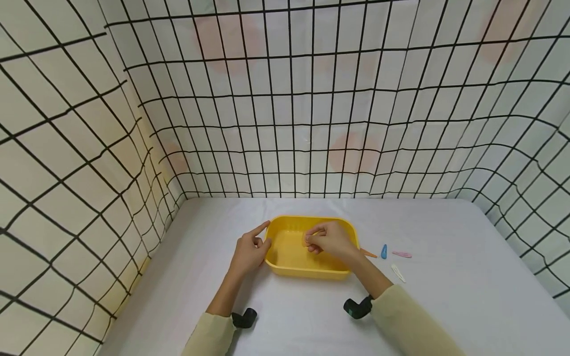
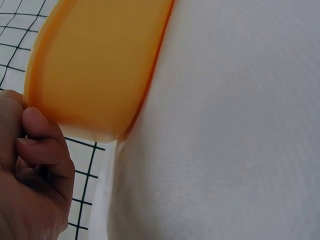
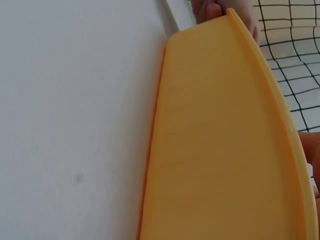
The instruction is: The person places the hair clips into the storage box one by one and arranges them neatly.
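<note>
A yellow plastic tray (image 1: 289,272) with rounded corners sits on the white table. My left hand (image 1: 249,252) holds its left end, index finger along the outside and thumb at the rim; in the left wrist view, curled fingers (image 2: 45,150) lie against the tray wall. Over the inside of the tray, my right hand (image 1: 329,240) pinches a small orange thing (image 1: 305,240), mostly hidden by the fingertips. Right of the tray lie snap hair clips: an orange one (image 1: 368,253), a blue one (image 1: 384,251), a pink one (image 1: 402,254) and a white one (image 1: 398,273).
Black wire grid panels (image 1: 311,109) with white cloth behind stand around the back and sides of the table (image 1: 445,306). The tray's near wall (image 3: 215,140) hides most of the right hand in the right wrist view. A dark camera mount sits on each wrist.
</note>
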The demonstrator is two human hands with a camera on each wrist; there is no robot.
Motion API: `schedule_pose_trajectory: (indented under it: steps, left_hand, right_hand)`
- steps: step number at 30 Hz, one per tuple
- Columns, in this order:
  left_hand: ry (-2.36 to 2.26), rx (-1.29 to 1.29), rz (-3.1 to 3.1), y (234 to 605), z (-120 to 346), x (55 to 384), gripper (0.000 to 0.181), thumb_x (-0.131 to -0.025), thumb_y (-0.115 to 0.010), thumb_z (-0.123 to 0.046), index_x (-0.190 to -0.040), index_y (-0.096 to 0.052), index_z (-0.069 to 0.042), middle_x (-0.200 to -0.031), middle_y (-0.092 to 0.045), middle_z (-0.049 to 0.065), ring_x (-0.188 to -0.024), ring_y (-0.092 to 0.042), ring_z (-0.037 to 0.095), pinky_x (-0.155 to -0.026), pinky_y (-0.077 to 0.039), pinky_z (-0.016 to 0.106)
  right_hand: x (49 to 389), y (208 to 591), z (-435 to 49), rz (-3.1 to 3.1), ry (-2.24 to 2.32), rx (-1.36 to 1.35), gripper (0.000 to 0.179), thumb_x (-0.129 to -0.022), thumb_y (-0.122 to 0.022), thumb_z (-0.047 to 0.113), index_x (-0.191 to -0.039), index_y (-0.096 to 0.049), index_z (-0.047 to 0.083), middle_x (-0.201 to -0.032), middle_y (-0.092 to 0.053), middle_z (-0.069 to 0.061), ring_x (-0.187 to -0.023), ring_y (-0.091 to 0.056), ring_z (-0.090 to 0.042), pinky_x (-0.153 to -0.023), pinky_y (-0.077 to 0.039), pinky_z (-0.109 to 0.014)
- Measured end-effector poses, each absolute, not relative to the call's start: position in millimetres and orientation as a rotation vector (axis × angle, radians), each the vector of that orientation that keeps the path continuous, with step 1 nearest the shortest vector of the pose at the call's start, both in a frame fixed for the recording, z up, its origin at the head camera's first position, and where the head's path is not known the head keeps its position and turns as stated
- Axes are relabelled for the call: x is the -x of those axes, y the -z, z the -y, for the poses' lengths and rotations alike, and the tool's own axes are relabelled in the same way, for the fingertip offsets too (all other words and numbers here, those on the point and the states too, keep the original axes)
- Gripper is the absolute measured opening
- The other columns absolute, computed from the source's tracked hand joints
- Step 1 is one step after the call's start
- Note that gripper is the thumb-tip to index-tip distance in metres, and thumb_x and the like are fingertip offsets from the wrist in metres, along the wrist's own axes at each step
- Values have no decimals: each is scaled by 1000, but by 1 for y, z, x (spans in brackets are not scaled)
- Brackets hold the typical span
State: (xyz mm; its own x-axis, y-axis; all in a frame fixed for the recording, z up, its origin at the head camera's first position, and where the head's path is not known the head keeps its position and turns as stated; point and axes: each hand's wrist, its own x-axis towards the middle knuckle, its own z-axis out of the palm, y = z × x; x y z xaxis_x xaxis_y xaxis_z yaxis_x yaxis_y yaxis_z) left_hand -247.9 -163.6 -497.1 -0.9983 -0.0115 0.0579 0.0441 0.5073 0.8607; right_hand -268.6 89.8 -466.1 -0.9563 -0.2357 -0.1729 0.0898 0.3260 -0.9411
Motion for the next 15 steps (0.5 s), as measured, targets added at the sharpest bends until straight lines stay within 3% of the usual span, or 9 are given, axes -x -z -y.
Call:
schedule_pose_trajectory:
  steps: [15]
  left_hand:
    - [1524, 10, 2691, 495, 163, 248, 56, -93, -65, -20, -148, -58, -27, -51, -48, -1, -36, -41, 13, -38, -34, 20]
  right_hand:
    - [277, 479, -33, -2294, 1594, 87, 12, -93, -73, 9, -95, -76, -3, -75, -75, -10, -56, -70, -16, -57, -59, -26]
